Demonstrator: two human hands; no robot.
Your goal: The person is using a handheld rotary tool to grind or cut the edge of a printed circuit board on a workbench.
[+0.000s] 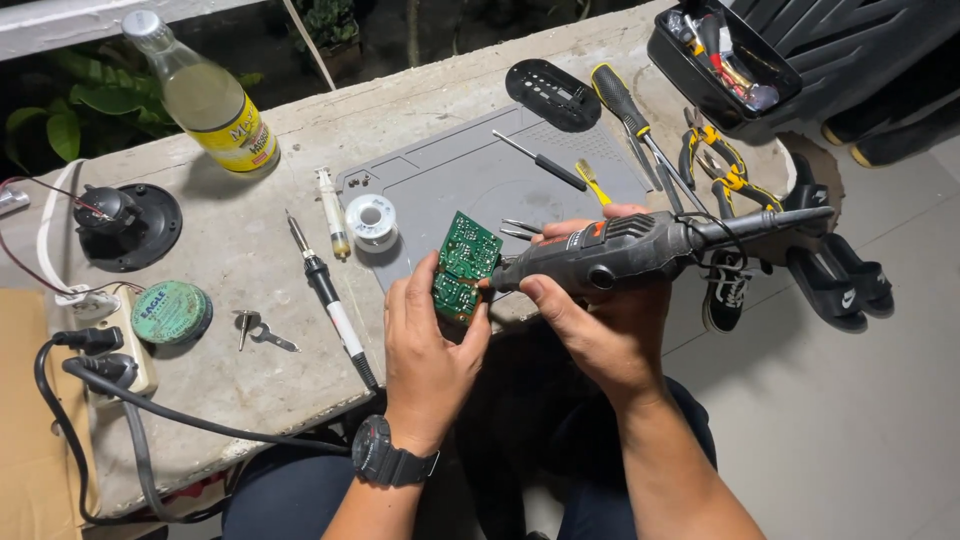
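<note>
My left hand (pixel 430 350) holds a small green circuit board (pixel 462 265) upright over the near edge of a concrete ledge (pixel 240 260). A black watch sits on that wrist. My right hand (pixel 590 320) grips a dark grey rotary tool (pixel 640 250), held level with its tip touching the board's right edge. The tool's cord runs off to the right. Both hands hover just past the front of a grey work mat (pixel 480 180).
On the ledge lie a soldering iron (pixel 325 285), solder spool (pixel 372 220), glass bottle (pixel 205 95), round green tin (pixel 170 312), power strip (pixel 110 350), screwdrivers (pixel 625 110) and pliers (pixel 715 160). A black parts tray (pixel 720 60) sits far right. Shoes (pixel 830 270) rest on the tiled floor.
</note>
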